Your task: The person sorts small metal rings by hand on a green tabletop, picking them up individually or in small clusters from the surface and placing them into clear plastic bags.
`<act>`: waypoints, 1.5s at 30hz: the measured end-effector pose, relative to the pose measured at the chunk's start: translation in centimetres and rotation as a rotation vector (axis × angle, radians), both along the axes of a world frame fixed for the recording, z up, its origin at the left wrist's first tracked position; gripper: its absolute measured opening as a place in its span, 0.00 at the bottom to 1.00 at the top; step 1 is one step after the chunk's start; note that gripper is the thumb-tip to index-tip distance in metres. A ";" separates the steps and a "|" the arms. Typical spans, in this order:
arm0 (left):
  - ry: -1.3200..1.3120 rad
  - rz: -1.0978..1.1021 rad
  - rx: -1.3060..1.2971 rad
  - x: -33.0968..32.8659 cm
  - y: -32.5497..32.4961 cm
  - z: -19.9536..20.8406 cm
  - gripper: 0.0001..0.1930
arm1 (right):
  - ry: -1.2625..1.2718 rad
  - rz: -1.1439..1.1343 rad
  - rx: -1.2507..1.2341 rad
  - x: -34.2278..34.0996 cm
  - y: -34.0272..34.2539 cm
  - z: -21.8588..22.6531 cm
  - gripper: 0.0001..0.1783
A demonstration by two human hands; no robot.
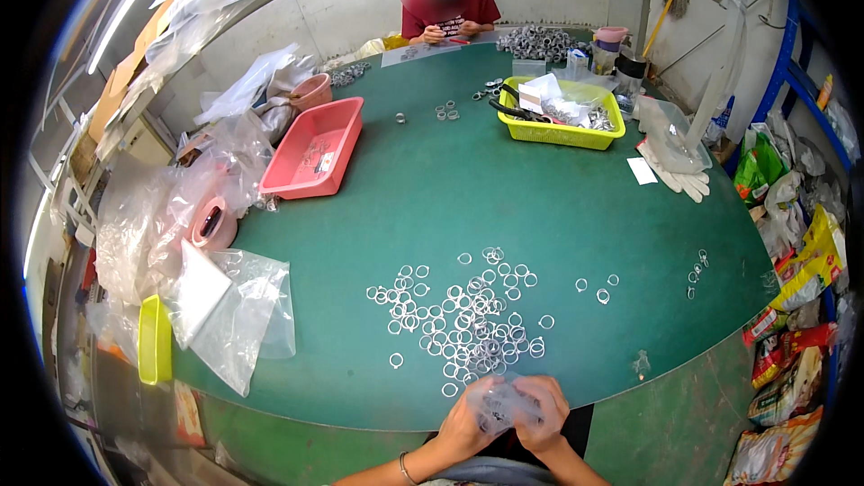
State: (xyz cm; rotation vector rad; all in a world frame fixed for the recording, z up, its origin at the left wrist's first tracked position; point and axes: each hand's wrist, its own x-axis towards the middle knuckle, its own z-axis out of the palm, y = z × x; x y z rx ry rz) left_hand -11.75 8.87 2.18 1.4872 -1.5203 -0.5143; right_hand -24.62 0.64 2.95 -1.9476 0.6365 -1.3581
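At the table's near edge, my left hand (465,421) and my right hand (545,412) are closed on either side of a clear plastic bag (500,407). Small dark rings seem to show through the film, though I cannot make them out well. Just beyond my hands, many thin silver metal rings (463,317) with small tabs lie in a loose spread on the green table (432,189). A few more rings (603,298) lie apart to the right.
A pink tray (337,148) stands at the left, with plastic bags (247,306) beside it. A yellow-green basket (562,133) of metal parts is at the far right, near white gloves (681,180). Across the table, a person in a red shirt (481,4) sits by a pile of rings (537,41).
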 end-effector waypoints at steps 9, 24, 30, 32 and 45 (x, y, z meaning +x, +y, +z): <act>0.122 -0.010 -0.004 0.0 -0.3 1.0 0.44 | 0.112 0.145 0.084 -0.8 -0.6 0.9 0.27; 0.030 0.020 0.096 -0.1 0.3 -0.3 0.44 | 0.312 0.340 0.227 -2.0 -1.6 2.4 0.37; -0.002 0.000 -0.008 -0.1 0.1 -0.8 0.48 | 0.325 0.329 0.221 -2.0 -1.6 2.0 0.39; 0.008 0.005 0.010 -0.1 0.1 -0.9 0.47 | 0.326 0.332 0.230 -2.0 -1.6 2.0 0.39; -0.115 0.064 0.035 -0.2 0.3 0.7 0.50 | 0.359 0.387 0.258 -2.3 -1.8 2.4 0.38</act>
